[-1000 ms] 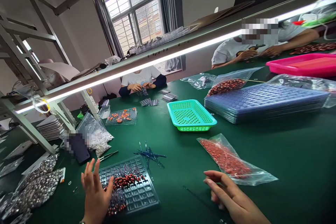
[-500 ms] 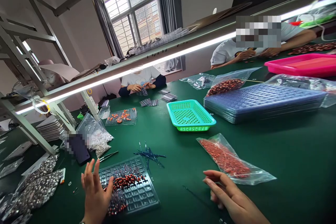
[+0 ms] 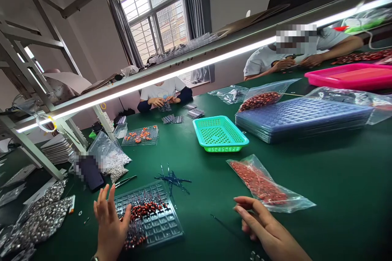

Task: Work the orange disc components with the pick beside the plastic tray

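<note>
My left hand [image 3: 110, 224] is raised with its fingers spread at the left edge of a clear compartment tray [image 3: 167, 222]. It holds nothing. Dark strands with red-brown beads [image 3: 147, 210] lie across the tray's pockets. At the lower right, my right hand [image 3: 263, 224] has its fingers curled, thumb and forefinger close together; anything between them is hidden. A thin dark strand [image 3: 219, 221] runs toward its lower fingers, and I cannot tell if they grip it. Just below that hand shows a silvery piece [image 3: 255, 256], partly cut off.
Dark blue strands [image 3: 173, 180] lie beyond the tray, tweezers [image 3: 125, 181] to their left. A bag of reddish beads [image 3: 260, 181] and a green basket [image 3: 222, 147] stand ahead, with stacked trays [image 3: 303, 116] farther right. Silvery bead bags [image 3: 45, 220] lie left. Two co-workers [image 3: 163, 94] sit opposite.
The whole view has shifted slightly left. Both hands keep the same poses and places over the table.
</note>
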`<state>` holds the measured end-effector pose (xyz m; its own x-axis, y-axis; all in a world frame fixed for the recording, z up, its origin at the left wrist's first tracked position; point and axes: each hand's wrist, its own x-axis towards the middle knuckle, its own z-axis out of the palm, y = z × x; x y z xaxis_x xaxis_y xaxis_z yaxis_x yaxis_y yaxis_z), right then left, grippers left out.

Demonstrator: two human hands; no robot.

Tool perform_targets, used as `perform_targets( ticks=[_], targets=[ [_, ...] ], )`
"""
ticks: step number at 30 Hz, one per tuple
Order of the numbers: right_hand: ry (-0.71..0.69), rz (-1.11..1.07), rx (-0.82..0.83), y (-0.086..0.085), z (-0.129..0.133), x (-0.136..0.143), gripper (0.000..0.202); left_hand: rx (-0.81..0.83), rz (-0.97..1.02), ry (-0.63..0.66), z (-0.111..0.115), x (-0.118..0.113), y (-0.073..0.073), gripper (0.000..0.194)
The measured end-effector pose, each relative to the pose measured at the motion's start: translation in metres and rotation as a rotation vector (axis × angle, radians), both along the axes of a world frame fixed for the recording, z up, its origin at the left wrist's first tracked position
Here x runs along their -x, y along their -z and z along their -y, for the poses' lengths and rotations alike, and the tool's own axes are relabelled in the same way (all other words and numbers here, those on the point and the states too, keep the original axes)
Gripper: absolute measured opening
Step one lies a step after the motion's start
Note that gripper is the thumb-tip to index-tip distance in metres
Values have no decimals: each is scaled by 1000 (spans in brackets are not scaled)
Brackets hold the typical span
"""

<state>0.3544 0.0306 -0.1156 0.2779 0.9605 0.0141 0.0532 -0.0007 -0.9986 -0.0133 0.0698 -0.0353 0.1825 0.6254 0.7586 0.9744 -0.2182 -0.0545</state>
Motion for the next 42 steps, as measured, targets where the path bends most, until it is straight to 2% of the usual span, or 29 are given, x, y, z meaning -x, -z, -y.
perform_targets(
  ticks=[9,16,28,35,37,42],
  targets=[
    [-24,0,15,-13,2,-2,43,12,9,-8,0,-1,-2,70],
    [-60,-8,18,-16,2,-4,43,15,17,-12,0,0,-2,68],
    [-25,30,16,-3,0,0,47,21,20,-16,1,1,0,67],
    [-12,1,51,-31,4,2,49,8,12,-14,1,2,0,69],
    [-2,-5,43,-34,5,2,47,7,12,-16,2,2,0,69],
    [-14,14,47,-22,2,-3,47,11,13,-25,2,2,1,68]
  ],
)
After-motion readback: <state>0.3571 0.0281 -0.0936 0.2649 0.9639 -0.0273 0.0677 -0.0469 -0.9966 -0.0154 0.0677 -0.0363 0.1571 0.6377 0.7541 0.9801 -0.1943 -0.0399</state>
